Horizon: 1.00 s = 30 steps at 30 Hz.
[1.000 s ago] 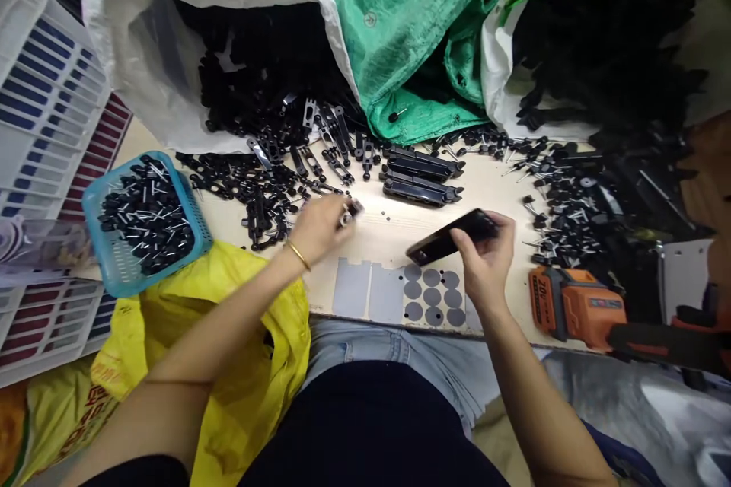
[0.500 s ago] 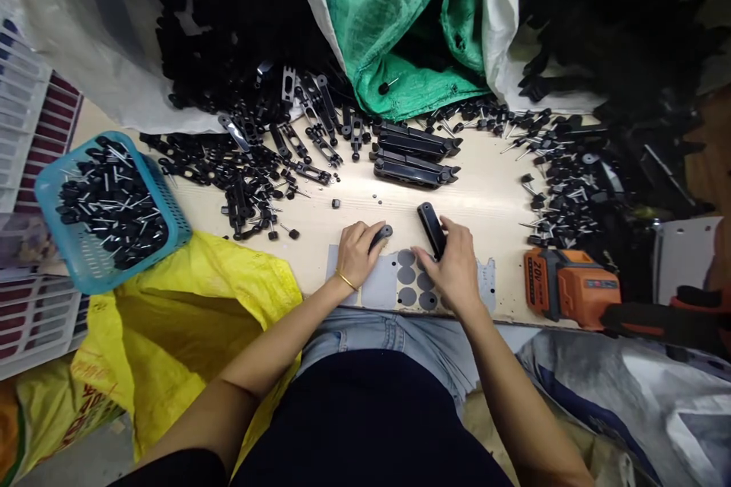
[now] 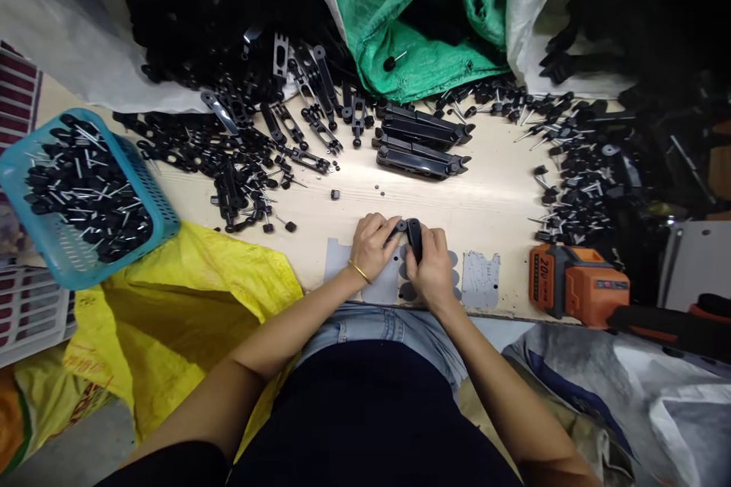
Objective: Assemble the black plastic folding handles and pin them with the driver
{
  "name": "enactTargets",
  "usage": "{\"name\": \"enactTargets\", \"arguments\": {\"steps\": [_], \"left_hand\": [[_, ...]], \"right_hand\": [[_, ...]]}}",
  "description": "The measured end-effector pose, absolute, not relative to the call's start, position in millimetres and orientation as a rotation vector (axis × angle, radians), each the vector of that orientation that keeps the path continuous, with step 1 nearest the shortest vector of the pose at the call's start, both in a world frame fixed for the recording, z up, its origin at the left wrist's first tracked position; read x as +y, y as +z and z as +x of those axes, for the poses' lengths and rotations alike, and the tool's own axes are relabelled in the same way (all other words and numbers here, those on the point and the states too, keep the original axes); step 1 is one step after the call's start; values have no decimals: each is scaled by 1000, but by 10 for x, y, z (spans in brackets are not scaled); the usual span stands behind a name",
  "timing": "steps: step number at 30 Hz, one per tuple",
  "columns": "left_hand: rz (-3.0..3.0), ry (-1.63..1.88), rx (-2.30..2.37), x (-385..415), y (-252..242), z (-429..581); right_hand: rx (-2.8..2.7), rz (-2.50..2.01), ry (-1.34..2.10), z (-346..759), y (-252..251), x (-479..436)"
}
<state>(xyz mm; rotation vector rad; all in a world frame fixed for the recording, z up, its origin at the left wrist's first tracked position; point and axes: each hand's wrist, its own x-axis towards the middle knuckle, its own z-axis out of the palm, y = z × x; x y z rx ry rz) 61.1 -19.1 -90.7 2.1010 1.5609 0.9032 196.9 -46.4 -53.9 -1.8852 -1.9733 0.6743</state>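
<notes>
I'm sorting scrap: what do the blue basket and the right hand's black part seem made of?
Blue basket: probably semi-gloss molded plastic, given its evenly perforated wall. Black part in the right hand: plastic or coated metal; its dark, smooth surface fits both.

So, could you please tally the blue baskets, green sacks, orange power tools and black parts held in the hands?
Blue basket: 1
Green sack: 1
Orange power tool: 1
Held black parts: 2
Total: 5
</notes>
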Motion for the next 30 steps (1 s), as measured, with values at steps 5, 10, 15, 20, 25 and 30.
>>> {"name": "enactTargets", "arguments": {"steps": [5, 10, 15, 20, 25, 30], "left_hand": [[2316, 694, 1330, -67, -897, 495], [2311, 776, 1360, -29, -901, 503], [2287, 753, 1008, 208, -933, 372], [2095, 924, 1320, 94, -907, 448], [2016, 1027, 1430, -75, -880, 579], [2090, 959, 1111, 36, -876, 625]], "right_hand": [[-1958, -1832, 688, 2006, -521, -432], [-1974, -1825, 690, 1985, -531, -447], [-1967, -1838, 668, 1989, -562, -440], [-1959, -1786, 652, 2001, -589, -447], [-1972, -1768, 657, 2012, -598, -452], [-1971, -1781, 705, 2022, -594, -452]]}}
